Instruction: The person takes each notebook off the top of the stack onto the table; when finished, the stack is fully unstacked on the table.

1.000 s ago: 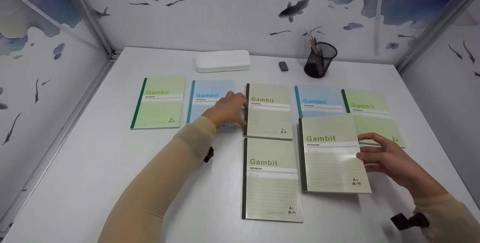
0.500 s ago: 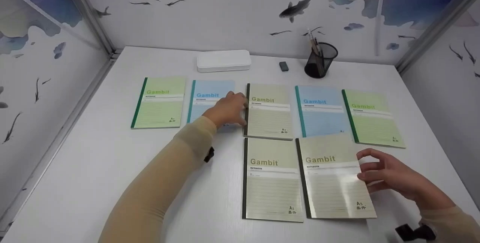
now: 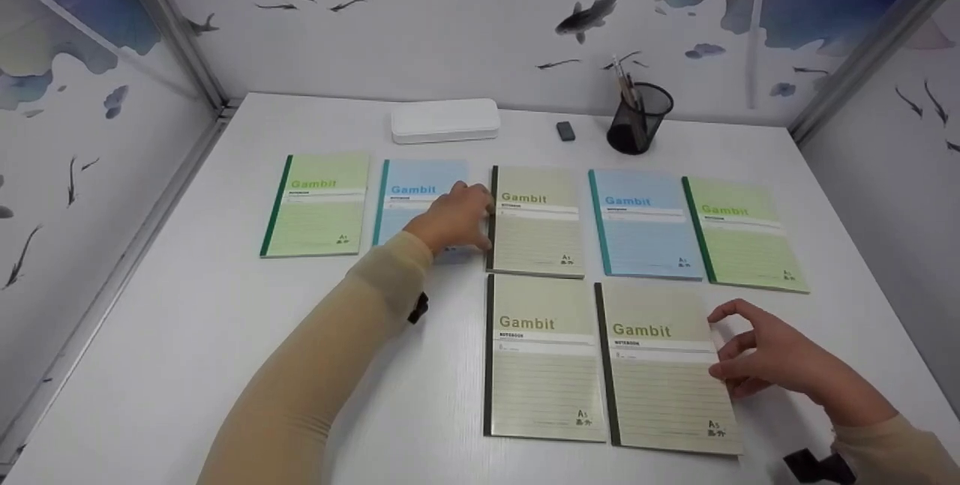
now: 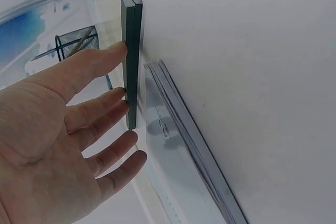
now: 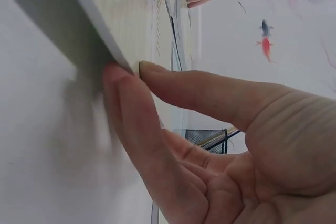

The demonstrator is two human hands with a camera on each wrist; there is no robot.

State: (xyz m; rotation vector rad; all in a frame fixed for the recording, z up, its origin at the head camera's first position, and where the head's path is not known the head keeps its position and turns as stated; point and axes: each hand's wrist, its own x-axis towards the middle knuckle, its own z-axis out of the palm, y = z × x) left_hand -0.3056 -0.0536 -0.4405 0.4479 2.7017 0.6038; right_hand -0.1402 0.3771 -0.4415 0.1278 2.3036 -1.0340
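Two rows of Gambit notebooks lie on the white table [image 3: 187, 320]. My left hand [image 3: 476, 215] rests on a blue notebook [image 3: 412, 196]. Its straight fingers [image 4: 113, 114] touch the dark spine of the back olive notebook [image 3: 536, 223]. My right hand [image 3: 720, 350] is at the right edge of the front right olive notebook [image 3: 660, 369]. In the right wrist view its thumb and a finger [image 5: 131, 72] pinch that edge. This notebook lies beside another olive notebook [image 3: 544, 357].
In the back row there are also a green notebook [image 3: 315, 204] at the left, and a blue notebook [image 3: 645, 223] and a green notebook [image 3: 742, 234] at the right. Behind them are a white case [image 3: 445, 121], a small eraser [image 3: 565, 131] and a mesh pen cup [image 3: 639, 119].
My right hand has drawn the olive notebook toward me, off the blue and green ones, and set it beside the front olive notebook. The left hand has stayed put.
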